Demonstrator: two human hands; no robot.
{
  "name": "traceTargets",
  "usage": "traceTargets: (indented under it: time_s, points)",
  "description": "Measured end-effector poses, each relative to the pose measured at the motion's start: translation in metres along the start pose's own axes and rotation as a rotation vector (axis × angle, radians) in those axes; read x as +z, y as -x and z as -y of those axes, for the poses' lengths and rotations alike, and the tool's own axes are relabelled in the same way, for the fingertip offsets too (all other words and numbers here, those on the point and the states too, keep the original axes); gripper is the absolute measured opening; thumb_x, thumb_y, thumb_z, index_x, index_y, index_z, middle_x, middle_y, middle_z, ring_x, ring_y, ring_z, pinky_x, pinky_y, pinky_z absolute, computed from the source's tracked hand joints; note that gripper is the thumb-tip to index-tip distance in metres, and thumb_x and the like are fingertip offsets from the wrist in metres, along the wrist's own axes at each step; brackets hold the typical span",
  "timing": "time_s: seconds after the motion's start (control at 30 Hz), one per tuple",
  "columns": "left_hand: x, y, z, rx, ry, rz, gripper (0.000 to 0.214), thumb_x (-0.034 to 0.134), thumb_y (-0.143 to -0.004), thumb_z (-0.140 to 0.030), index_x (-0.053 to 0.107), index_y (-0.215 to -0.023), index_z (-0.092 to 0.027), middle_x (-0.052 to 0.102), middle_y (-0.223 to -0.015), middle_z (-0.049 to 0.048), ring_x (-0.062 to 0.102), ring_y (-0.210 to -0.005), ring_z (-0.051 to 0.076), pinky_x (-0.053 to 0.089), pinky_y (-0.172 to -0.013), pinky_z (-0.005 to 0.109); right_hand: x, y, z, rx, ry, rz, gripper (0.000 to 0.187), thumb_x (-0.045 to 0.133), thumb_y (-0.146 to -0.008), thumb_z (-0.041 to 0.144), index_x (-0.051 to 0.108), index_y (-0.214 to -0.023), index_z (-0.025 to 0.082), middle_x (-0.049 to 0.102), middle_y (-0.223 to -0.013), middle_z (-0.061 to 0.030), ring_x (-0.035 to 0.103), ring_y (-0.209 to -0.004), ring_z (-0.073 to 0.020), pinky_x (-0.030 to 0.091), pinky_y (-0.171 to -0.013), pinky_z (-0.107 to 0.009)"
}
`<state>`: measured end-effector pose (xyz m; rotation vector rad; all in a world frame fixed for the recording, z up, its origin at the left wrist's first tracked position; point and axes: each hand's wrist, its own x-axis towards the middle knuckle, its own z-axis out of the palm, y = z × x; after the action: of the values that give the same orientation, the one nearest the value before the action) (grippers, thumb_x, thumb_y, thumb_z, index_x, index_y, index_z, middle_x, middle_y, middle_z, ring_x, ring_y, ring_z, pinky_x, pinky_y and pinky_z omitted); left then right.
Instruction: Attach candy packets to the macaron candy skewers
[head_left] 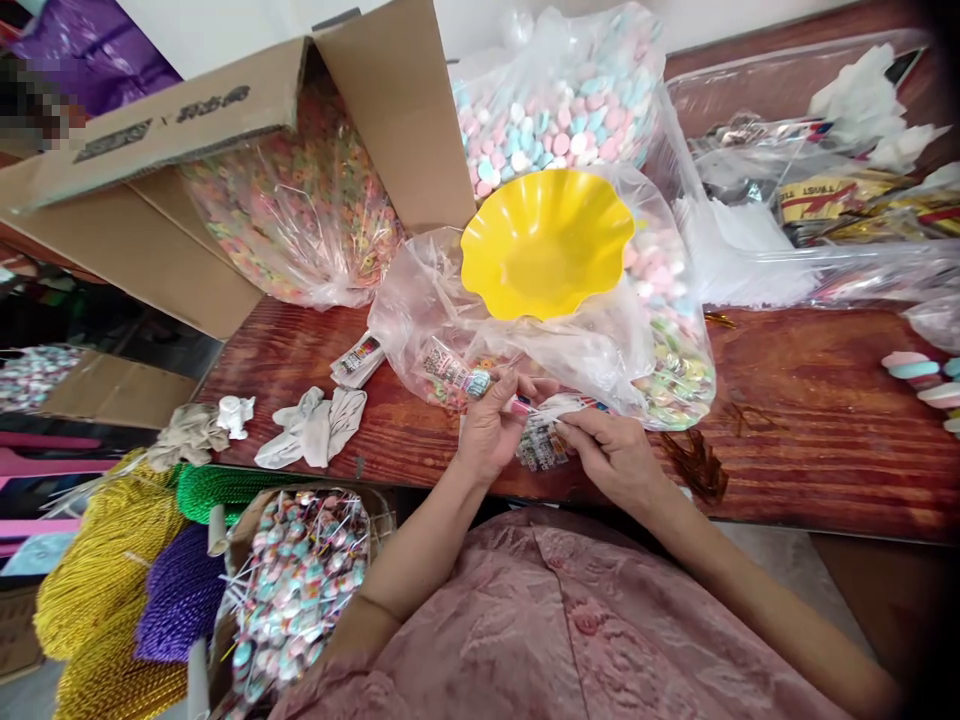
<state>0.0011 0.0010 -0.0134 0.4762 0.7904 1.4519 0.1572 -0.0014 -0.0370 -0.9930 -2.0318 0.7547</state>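
Note:
Both hands meet at the near edge of the wooden table (810, 420). My left hand (491, 425) is closed, its thumb and fingers pinching a small wrapped candy (480, 382). My right hand (611, 450) is closed on a small clear packet of printed sweets (541, 440) between the two hands. Just beyond them lies a clear plastic bag (420, 310) of mixed sweets, with a yellow scalloped bowl (546, 242) resting on top of it.
A tipped cardboard box (225, 130) with a bag of ring candies (300, 210) lies at back left. A bag of pastel candies (555, 100) stands behind the bowl. Wrappers and plastic (825, 190) crowd the right. White gloves (315, 425), cord bundles (112, 580) and lollipops (300, 580) sit left.

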Motion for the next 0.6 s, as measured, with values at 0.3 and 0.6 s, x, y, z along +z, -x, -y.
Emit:
traceTargets:
  time_s: [0.3,0.6]
  points:
    - [0.01,0.014,0.033,-0.091,-0.083,0.068,0.044,0.071,-0.076,-0.058,0.054,-0.069,-0.017,0.069,-0.091,0.0072,0.065,-0.104,0.027,0.049,-0.096,0.04,0.018,-0.001,0.015,0.061,-0.165,-0.105,0.024,0.05,-0.094,0.026,0.068,-0.08,0.019,0.067,-0.072,-0.0008,0.058,-0.062,-0.0134,0.045,-0.061,-0.025]
    - [-0.008,0.021,-0.002,-0.033,0.01,0.148,0.046,0.083,-0.068,-0.048,0.064,-0.099,-0.02,0.068,-0.111,0.0064,0.061,-0.115,0.024,0.047,-0.102,0.041,0.007,0.007,0.014,0.093,-0.156,-0.194,0.023,0.051,-0.095,0.03,0.065,-0.08,0.02,0.054,-0.056,0.0034,0.045,-0.049,-0.0099,0.039,-0.052,-0.024]
